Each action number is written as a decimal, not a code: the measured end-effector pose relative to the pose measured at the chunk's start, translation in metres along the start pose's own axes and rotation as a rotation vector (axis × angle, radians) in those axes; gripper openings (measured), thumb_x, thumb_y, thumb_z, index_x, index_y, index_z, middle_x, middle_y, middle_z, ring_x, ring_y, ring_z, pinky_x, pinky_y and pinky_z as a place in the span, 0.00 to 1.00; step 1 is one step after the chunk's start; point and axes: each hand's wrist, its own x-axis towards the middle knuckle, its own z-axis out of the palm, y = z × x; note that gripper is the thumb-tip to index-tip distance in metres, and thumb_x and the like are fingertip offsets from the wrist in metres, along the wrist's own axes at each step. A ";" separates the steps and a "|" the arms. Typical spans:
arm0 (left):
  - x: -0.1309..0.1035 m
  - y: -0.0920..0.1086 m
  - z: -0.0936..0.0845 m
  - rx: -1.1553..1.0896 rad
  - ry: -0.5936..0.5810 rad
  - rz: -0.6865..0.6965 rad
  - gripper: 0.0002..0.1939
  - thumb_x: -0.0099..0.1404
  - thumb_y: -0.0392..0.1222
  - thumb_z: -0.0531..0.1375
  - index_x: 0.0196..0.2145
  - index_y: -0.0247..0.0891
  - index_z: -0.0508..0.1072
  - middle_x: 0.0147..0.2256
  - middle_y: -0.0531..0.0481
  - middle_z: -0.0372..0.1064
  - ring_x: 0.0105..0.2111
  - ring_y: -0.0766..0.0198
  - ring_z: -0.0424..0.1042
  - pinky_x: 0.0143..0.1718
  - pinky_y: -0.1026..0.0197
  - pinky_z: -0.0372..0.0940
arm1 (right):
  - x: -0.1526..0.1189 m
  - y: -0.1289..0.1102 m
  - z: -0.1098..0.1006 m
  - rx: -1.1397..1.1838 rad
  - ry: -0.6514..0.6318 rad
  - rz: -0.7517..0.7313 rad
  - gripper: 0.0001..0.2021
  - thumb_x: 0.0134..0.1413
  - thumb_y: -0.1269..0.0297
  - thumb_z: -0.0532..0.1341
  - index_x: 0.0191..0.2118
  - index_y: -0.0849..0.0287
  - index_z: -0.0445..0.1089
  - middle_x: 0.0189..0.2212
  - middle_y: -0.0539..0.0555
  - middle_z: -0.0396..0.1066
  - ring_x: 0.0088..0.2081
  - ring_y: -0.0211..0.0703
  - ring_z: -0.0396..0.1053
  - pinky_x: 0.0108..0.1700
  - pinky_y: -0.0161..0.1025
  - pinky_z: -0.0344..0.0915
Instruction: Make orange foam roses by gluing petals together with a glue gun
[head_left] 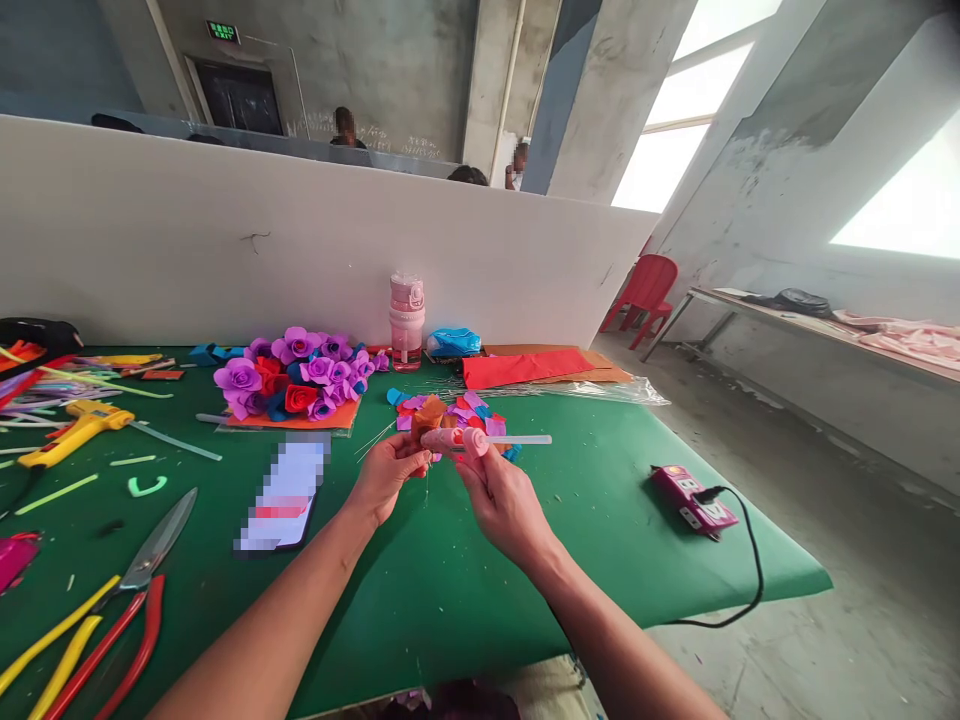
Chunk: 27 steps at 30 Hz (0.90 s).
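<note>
My right hand point(504, 492) is wrapped round a pink glue gun point(474, 441), from whose back a clear glue stick point(521, 440) sticks out to the right. The gun's front end meets an orange-brown paper flower point(430, 414), which my left hand point(388, 474) pinches between its fingers. Behind and beneath both hands lies a pile of pink, purple and blue paper petals point(495, 426) on the green table point(600, 520). Thin wires show beside my left hand.
Purple and red paper flowers point(319, 370), a phone point(289, 495), a yellow glue gun point(79, 432), scissors point(159, 545) and pliers lie left. Behind stand a pink bottle point(407, 320) and a white partition point(225, 240). Right is a purple power strip point(694, 500) with a black cable.
</note>
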 end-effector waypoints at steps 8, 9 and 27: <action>-0.002 0.003 0.003 0.001 0.017 -0.018 0.16 0.38 0.35 0.68 0.30 0.35 0.76 0.25 0.52 0.73 0.23 0.70 0.65 0.27 0.65 0.59 | 0.001 -0.003 -0.001 -0.003 -0.030 0.023 0.12 0.60 0.62 0.49 0.45 0.61 0.64 0.29 0.55 0.73 0.27 0.45 0.69 0.28 0.35 0.55; -0.002 0.004 0.003 0.003 0.015 -0.021 0.16 0.39 0.35 0.68 0.30 0.35 0.76 0.25 0.52 0.73 0.23 0.70 0.65 0.27 0.65 0.59 | 0.002 -0.003 -0.001 -0.003 -0.032 0.029 0.13 0.60 0.62 0.49 0.46 0.61 0.63 0.30 0.56 0.74 0.27 0.45 0.69 0.28 0.35 0.56; -0.001 0.001 0.002 0.010 -0.005 0.001 0.14 0.39 0.34 0.68 0.29 0.35 0.76 0.24 0.53 0.73 0.21 0.71 0.64 0.26 0.65 0.59 | 0.002 0.000 -0.001 0.038 -0.028 0.027 0.17 0.60 0.62 0.49 0.52 0.60 0.62 0.28 0.54 0.73 0.26 0.43 0.67 0.27 0.35 0.56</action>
